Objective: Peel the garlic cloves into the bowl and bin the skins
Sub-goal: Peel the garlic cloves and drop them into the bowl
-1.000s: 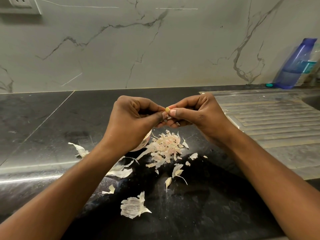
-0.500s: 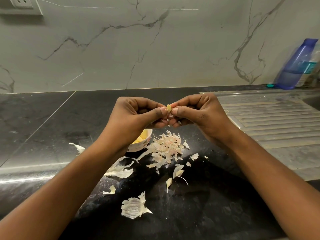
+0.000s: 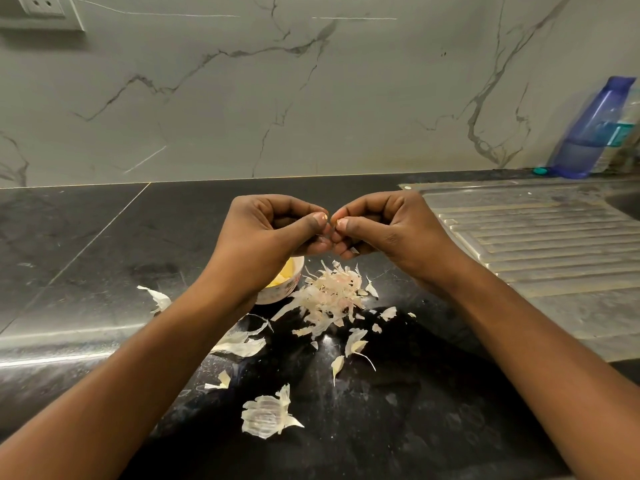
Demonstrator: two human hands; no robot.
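Note:
My left hand and my right hand meet above the black counter, fingers curled, thumbs tip to tip. Between the thumb tips they pinch a small garlic clove, almost wholly hidden by the fingers. A small white bowl with pale yellow peeled cloves stands under my left wrist, half covered by it. A heap of papery pinkish garlic skins lies just right of the bowl, below the hands. No bin is in view.
Loose skin scraps lie scattered over the counter toward the front edge. A steel sink drainboard fills the right side. A blue bottle leans at the back right wall. A wall socket sits top left.
Both hands have stayed in place above the skins. The clove, which showed as a yellow tip between the thumbs, is now nearly covered by the fingertips.

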